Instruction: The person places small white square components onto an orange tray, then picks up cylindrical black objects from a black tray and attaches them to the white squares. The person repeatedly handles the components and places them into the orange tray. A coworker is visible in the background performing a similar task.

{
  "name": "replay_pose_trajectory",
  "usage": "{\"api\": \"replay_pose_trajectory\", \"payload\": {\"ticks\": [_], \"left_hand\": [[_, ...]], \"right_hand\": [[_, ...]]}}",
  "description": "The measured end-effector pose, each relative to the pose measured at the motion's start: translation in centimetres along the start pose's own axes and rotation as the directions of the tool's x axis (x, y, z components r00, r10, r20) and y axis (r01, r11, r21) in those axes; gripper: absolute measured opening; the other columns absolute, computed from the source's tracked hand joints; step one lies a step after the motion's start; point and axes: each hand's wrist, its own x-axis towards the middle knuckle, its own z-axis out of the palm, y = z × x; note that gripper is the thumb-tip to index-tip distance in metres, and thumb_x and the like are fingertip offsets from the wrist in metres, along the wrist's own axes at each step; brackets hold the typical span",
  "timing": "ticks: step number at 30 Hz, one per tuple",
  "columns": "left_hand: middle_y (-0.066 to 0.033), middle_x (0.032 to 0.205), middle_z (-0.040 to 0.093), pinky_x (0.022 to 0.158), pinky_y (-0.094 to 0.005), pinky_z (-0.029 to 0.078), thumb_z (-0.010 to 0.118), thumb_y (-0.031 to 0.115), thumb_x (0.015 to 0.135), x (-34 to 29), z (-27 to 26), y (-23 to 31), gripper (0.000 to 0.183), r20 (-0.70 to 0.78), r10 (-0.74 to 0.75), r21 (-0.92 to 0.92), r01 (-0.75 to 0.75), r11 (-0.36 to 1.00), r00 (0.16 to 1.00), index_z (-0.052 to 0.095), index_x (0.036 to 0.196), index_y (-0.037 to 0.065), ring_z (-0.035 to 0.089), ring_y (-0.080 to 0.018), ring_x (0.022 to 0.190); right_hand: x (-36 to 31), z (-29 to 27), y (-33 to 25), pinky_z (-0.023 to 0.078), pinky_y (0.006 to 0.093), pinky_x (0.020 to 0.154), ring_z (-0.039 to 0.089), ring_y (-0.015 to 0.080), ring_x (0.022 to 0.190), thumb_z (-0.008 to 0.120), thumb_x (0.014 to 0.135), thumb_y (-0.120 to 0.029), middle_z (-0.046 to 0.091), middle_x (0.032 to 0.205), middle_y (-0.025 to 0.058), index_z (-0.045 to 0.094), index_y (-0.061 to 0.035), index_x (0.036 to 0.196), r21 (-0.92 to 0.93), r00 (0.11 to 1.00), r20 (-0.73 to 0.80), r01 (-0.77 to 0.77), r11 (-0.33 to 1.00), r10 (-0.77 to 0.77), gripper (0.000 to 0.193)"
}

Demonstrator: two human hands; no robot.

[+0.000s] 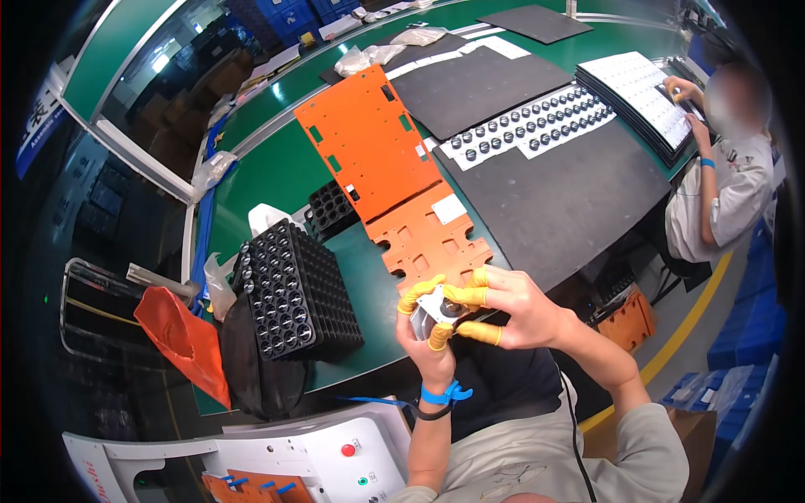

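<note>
Green worktop (260,189) fills the workshop floor's brightest corner, with an orange panel (369,142) lying across it and a notched orange fixture (432,243) adjoining the panel's near end. Beyond that near end, on the wearer's side, two hands come together on a small pale piece (436,303) with a dark round centre. The left hand (426,345) clamps it by the edges, apparently to steady it and leave its face open; the right hand (527,312) brings thumb and fingers to the centre, though whether they grip or merely touch cannot be told. Yellow finger covers (471,295) probably keep skin off the parts, and a blue wristband (446,394) circles the left wrist.

Left of the orange panel stands a tall black tray stack (331,298), its pockets likely meant to keep round parts separate; a smaller black tray (331,205) sits nearer the panel. To the panel's right, small dark parts (537,126) line up in rows on white sheets, an arrangement that seems to make them easy to count and reach, beside a dark mat (570,197). Farther right of the panel, a co-worker (721,197) handles something over a sheet-topped stack (633,92), above a floor marked with a yellow line (698,314).
</note>
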Motion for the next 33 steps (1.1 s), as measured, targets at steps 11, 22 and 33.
{"api": "replay_pose_trajectory", "payload": {"ticks": [11,22,33], "left_hand": [[-0.0074,0.101,0.071,0.049,-0.0183,0.037,0.066,0.020,0.098,1.7,0.5,0.2,0.035,0.029,-0.149,0.282,0.135,0.950,0.988,0.058,0.127,0.001,0.047,-0.0019,0.057],[-0.0089,0.096,0.071,0.050,-0.0200,0.041,0.060,0.017,0.101,1.9,-0.4,0.4,0.023,0.089,-0.181,0.293,0.148,0.945,0.979,0.065,0.115,-0.001,0.047,-0.0034,0.055],[-0.0036,0.113,0.051,0.064,-0.0249,0.038,0.055,0.012,0.094,0.7,-1.2,2.5,0.050,0.102,-0.340,-0.316,0.355,0.880,0.935,0.043,0.142,0.004,0.042,-0.0086,0.075]], "right_hand": [[0.3,-0.6,4.2,0.050,0.0399,0.059,0.060,0.0292,0.067,0.077,0.076,-0.014,0.063,0.079,0.0108,0.071,-0.0004,0.094,-0.486,0.953,-0.280,-0.243,0.839,0.114,0.024],[3.3,-2.2,11.0,0.033,0.0368,0.049,0.035,0.0138,0.052,0.069,0.090,-0.029,0.046,0.054,0.0107,0.059,0.0085,0.068,-0.229,0.557,0.203,-0.773,0.592,0.805,0.044],[9.0,-2.2,9.1,0.049,0.0356,0.057,0.069,0.0258,0.066,0.077,0.077,-0.031,0.069,0.072,0.0123,0.069,-0.0016,0.076,-0.836,0.706,0.242,-0.196,0.512,0.665,0.030]]}}
